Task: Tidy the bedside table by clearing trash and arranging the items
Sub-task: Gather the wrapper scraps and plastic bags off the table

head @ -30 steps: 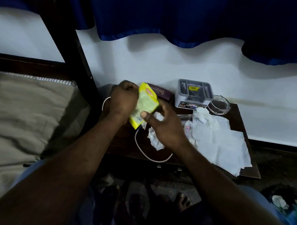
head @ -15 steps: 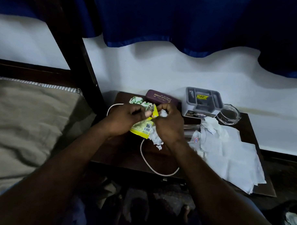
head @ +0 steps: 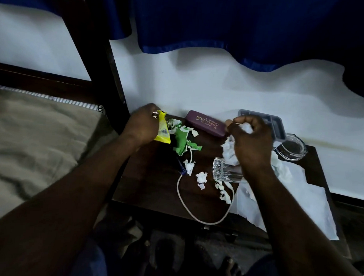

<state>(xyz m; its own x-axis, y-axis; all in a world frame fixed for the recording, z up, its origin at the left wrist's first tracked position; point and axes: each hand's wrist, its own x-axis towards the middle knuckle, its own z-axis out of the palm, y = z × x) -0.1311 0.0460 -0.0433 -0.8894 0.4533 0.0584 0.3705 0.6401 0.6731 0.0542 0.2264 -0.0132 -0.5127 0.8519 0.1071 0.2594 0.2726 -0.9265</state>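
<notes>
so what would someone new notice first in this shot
Probably the bright yellow wrapper gripped in the left hand at the back left of the table, with torn green and white paper just beside it. Next, the right hand clutching crumpled white tissue over a clear glass, and the maroon glasses case by the wall between the hands.

I see bare worktop [head: 146, 184] front-left; the charging cable [head: 178, 187], paper scraps [head: 201, 177] and glass tumbler [head: 223, 170] crowd the middle
</notes>
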